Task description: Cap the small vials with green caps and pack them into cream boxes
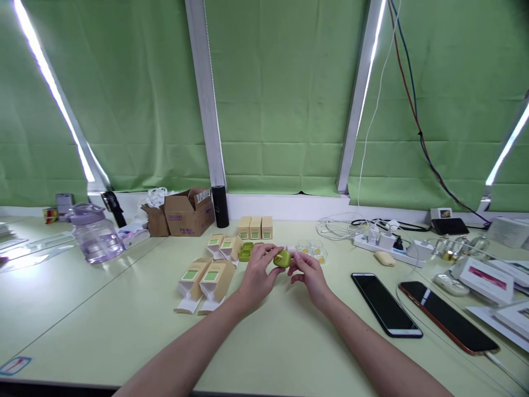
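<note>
My left hand pinches a small rounded green case between thumb and fingers above the table. My right hand is closed at the case's right side, fingertips at its edge; whether they grip the case or something tiny is unclear. A small pale piece shows just above the right fingertips. More green pieces lie beyond my left hand. Behind my right hand is a clear round-celled tray with yellow bits in it. Open beige boxes with green labels lie to the left.
Closed beige boxes stand farther back. A cardboard carton, a black cylinder and a purple-lidded jug stand at back left. To the right lie two phones, one a black phone, and a power strip with tangled cables.
</note>
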`<state>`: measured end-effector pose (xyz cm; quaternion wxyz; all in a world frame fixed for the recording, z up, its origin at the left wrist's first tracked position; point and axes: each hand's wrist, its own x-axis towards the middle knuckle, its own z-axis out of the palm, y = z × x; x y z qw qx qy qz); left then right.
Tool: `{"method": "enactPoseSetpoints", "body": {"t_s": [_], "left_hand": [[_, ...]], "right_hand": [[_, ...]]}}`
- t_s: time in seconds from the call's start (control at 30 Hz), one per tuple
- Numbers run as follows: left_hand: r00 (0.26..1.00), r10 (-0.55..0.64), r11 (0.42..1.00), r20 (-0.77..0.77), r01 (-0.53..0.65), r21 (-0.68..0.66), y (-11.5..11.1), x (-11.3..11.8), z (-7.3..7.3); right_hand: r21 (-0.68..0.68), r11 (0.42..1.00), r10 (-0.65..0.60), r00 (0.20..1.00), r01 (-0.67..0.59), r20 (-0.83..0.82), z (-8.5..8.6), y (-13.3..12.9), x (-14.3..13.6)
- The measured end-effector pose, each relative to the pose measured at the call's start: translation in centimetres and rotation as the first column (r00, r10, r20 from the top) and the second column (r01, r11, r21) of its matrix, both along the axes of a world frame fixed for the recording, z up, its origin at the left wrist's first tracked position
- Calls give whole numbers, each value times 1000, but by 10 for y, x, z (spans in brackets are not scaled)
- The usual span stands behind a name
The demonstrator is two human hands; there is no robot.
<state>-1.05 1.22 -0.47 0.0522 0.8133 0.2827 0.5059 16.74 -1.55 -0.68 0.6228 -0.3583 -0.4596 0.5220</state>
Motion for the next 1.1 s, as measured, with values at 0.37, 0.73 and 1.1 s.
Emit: {"method": "enactPoseSetpoints", "body": {"t_s": [0.37,0.73,1.1], "left_hand": [[902,126,771,413,173,-613,9,5,12],[701,104,572,705,538,-619,21,-1,8],[635,141,571,760,575,-586,26,-3,5]], "right_hand": [[60,977,-210,974,205,86,-4,8,9],[571,713,-655,96,407,749,-12,28,62],[528,805,-548,-1,269,836,-20,25,54]]}}
